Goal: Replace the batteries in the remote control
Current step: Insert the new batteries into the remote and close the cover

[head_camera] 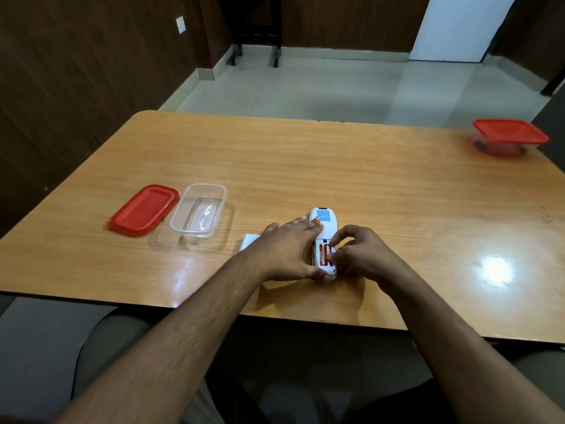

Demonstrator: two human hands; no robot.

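Note:
A white remote control (324,220) lies face down on the wooden table (305,166), its battery compartment uncovered. Two orange batteries (323,254) sit side by side inside it. My left hand (290,249) lies flat along the remote's left side and holds it down, fingers reaching its upper end. My right hand (357,255) is at the remote's right edge, with fingertips pinched on the right battery in the compartment. A flat white piece, perhaps the battery cover (249,242), lies on the table, partly hidden under my left wrist.
An empty clear plastic container (198,211) stands to the left, its red lid (143,209) beside it. A closed clear container with a red lid (509,136) sits at the table's far right corner. The table's near edge runs just below my forearms.

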